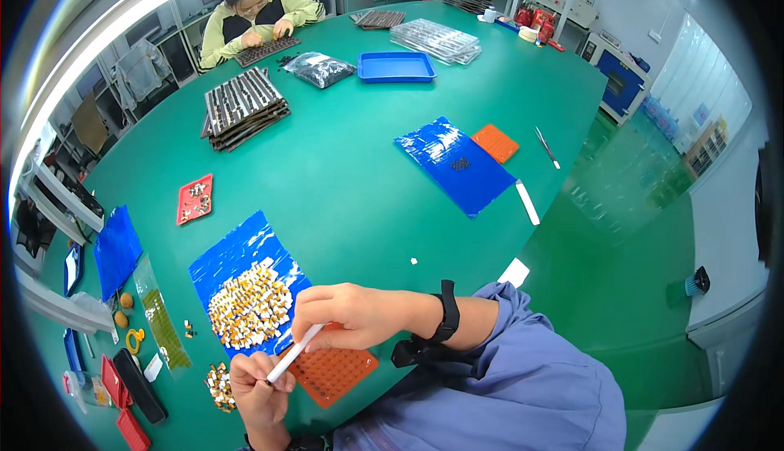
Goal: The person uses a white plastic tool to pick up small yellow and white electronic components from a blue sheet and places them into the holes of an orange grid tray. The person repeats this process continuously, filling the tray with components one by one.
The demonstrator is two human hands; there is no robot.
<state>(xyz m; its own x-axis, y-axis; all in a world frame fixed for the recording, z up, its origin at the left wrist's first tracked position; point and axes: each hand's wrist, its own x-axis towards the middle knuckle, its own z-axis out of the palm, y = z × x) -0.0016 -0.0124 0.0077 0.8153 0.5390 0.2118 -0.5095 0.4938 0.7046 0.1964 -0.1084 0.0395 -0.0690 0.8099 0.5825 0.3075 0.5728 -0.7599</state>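
Observation:
My right hand (347,314) is closed round a slim white stick (294,354), which slants down to the left. At its lower end my left hand (257,386) is pinched; a tiny dark bit shows by the fingertips, too small to name. Under and beside both hands lies an orange tray with rows of small pockets (347,376). Left of the right hand, a heap of small white and yellow parts (249,308) rests on a blue sheet (255,235). A smaller heap of similar parts (218,386) sits on the table just left of my left hand.
On the green table (343,182) are a red tray (195,199), stacked dark trays (245,108), a blue tray (398,67), another blue sheet (457,165), tweezers (547,147) and yellow scissors (134,339). Across it, a person (257,22) handles a dark tray.

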